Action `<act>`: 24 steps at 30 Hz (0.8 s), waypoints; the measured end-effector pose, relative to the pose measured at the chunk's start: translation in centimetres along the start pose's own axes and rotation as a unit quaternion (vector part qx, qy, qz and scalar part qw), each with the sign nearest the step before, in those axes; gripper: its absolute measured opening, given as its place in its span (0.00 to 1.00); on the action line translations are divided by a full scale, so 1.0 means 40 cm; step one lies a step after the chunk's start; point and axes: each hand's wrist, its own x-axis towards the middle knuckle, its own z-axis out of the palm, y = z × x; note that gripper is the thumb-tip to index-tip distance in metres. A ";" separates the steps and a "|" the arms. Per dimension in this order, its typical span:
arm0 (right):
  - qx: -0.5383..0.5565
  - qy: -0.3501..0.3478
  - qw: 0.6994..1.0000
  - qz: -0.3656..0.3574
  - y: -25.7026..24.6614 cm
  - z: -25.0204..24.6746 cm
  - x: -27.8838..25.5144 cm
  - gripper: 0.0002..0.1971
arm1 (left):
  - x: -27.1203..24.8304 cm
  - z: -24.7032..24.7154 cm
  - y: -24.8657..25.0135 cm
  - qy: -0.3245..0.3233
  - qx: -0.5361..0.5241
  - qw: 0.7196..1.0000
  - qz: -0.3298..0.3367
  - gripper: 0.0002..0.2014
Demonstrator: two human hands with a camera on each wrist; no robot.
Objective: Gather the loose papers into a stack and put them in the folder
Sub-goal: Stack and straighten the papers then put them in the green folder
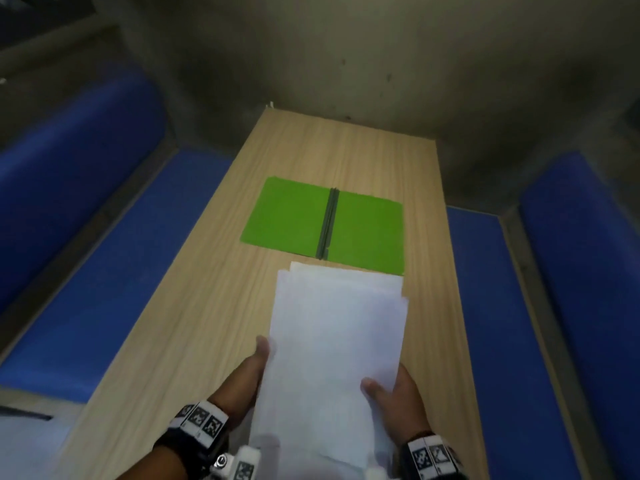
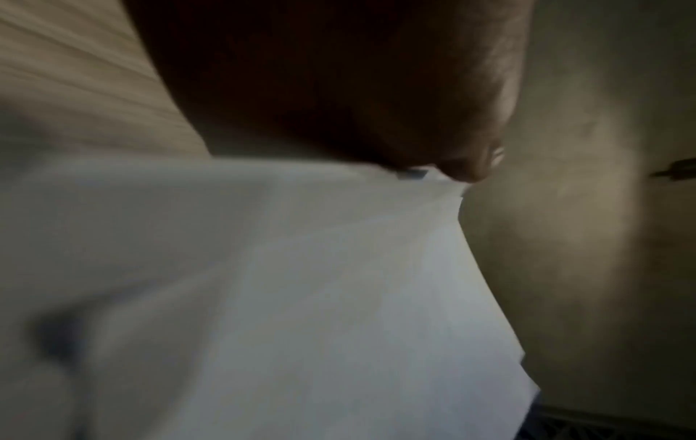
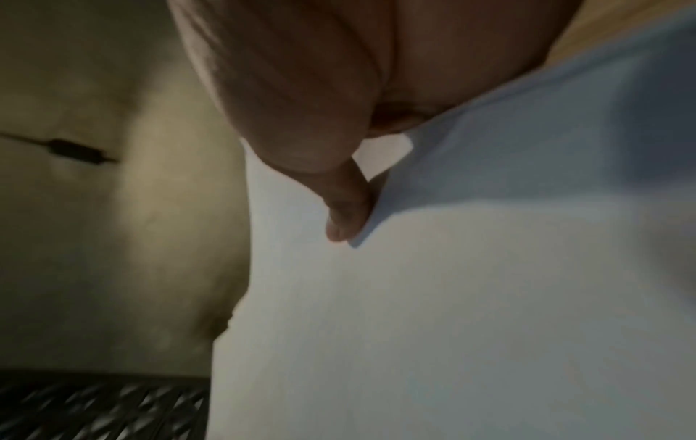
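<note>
Head view, both hands (image 1: 242, 382) (image 1: 398, 407) gripping paper stack (image 1: 336, 341), fingers hidden beneath

White papers (image 1: 332, 344) are sitting in a rough stack with edges not quite lined up, just near of the green folder (image 1: 287, 220) that's lying open flat.

Both hands forward, low: left hand (image 1: 247, 379) thumb on top; right hand (image 1: 398, 407) thumb on top, fingers beneath.

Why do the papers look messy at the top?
The papers aren't squared up: at their far end, sheet corners poke out unevenly. The left hand and right hand hold them. The folder lies open and flat.
</note>
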 end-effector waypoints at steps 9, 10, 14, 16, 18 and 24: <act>0.127 0.046 0.985 -0.109 -0.134 0.023 0.026 0.41 | -0.012 0.015 0.139 0.119 0.119 0.955 0.242 0.18; 0.127 0.047 0.985 -0.107 -0.126 0.029 0.029 0.43 | -0.006 0.008 0.130 0.121 0.122 0.955 0.242 0.20; 0.159 0.061 0.982 -0.080 -0.110 0.060 0.033 0.25 | 0.020 -0.012 0.083 0.136 0.097 0.957 0.237 0.24; 0.163 0.061 0.983 -0.058 -0.104 0.080 0.032 0.24 | 0.026 -0.004 0.076 0.147 0.076 0.959 0.230 0.25; 0.181 0.061 0.981 -0.043 -0.102 0.096 0.030 0.23 | 0.026 0.011 0.079 0.163 0.071 0.957 0.231 0.21; 0.165 0.058 0.981 -0.079 -0.104 0.082 0.020 0.20 | 0.026 0.011 0.076 0.163 0.069 0.956 0.234 0.21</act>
